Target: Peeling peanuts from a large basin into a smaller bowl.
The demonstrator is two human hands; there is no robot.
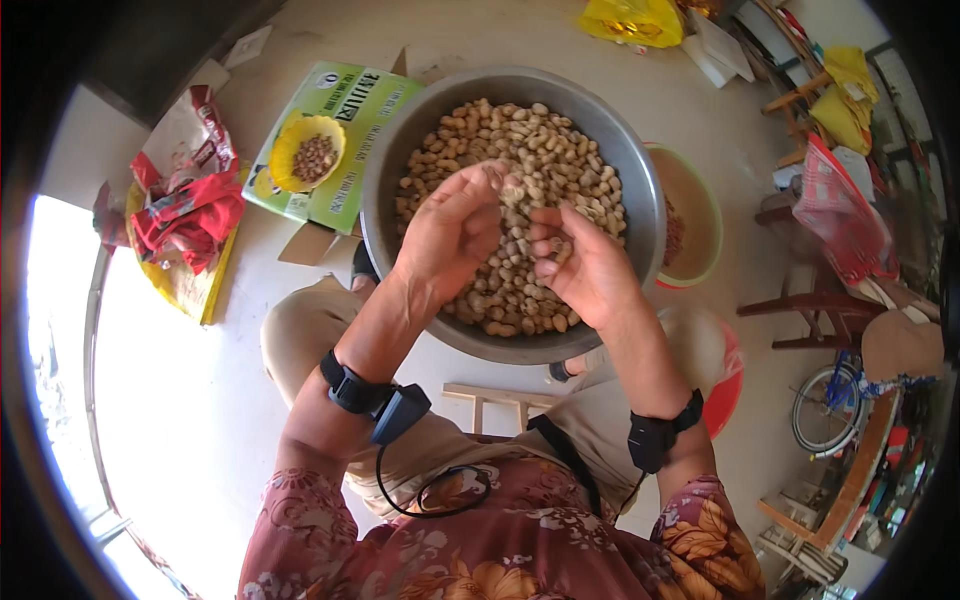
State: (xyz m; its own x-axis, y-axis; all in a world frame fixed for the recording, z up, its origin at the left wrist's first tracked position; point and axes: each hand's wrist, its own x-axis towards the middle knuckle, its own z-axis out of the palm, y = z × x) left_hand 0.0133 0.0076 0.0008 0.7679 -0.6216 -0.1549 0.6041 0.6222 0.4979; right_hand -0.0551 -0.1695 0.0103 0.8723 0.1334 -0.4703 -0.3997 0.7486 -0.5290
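Observation:
In front of me is a large metal basin (645,202) with a thick layer of unshelled peanuts (517,135) in it. My left hand (456,229) is above the middle of the heap, its fingers curled and its fingertips pinched on a peanut shell (512,192), which is blurred. Across from it, my right hand (589,262) has a peanut (559,249) held in its bent fingers. The two hands are apart, with loose peanuts showing between them.
A yellow bowl (336,169) of small brown pieces sits on a green carton (360,202) at left. Right of the basin, a green-rimmed basin (718,214) holds reddish kernels. Red packaging (187,221) lies far left. A wooden stool (499,394) is below.

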